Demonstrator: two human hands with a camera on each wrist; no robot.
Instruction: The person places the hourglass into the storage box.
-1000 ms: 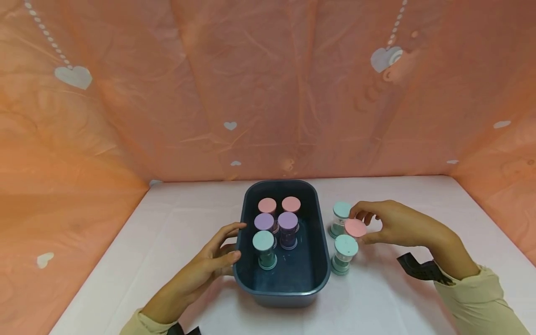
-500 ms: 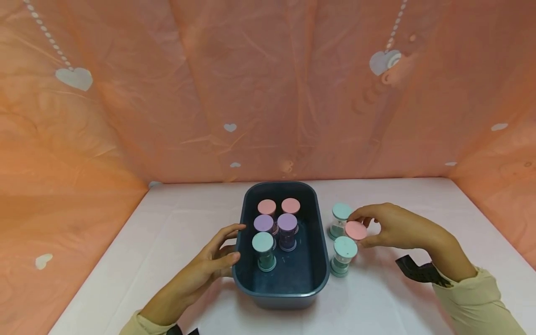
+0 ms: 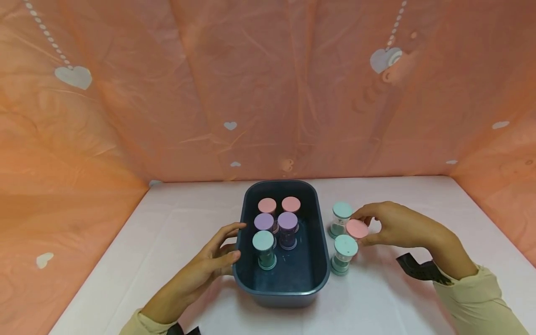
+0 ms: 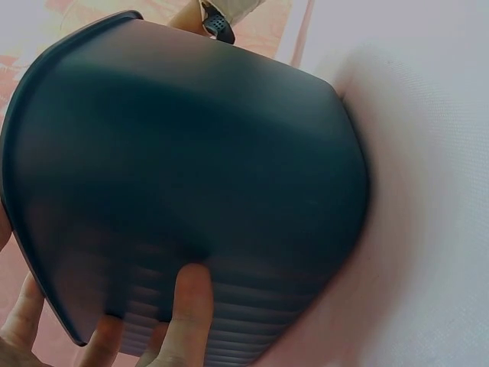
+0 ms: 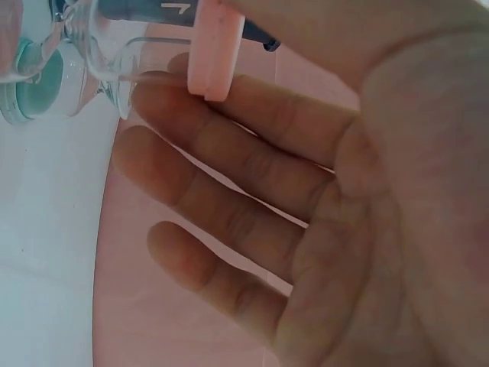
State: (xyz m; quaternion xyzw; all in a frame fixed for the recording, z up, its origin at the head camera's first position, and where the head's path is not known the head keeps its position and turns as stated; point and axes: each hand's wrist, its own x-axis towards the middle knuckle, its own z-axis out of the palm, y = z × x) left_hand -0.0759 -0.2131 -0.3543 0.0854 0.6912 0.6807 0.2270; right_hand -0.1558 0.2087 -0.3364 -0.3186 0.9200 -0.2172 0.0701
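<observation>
My right hand [image 3: 395,225] pinches a pink-capped sand timer [image 3: 357,229] between thumb and fingers, right of the bin. In the right wrist view its pink cap [image 5: 215,50] and clear glass show above the palm; the lower fingers are spread. Two teal-capped sand timers stand beside it, a farther one [image 3: 342,210] and a nearer one [image 3: 345,246]. Against the left outer wall of the dark bin [image 3: 289,281] rests my left hand [image 3: 209,261], index fingertip at the rim. The left wrist view shows fingers [image 4: 192,306] touching the bin's outer wall [image 4: 191,153].
Inside the bin stand two pink-capped timers [image 3: 267,205] at the back, two purple-capped timers [image 3: 287,220] in the middle and one teal-capped timer [image 3: 263,241] nearer the front left. A white cloth [image 3: 188,204] covers the table, with an orange sheet [image 3: 268,93] hanging behind.
</observation>
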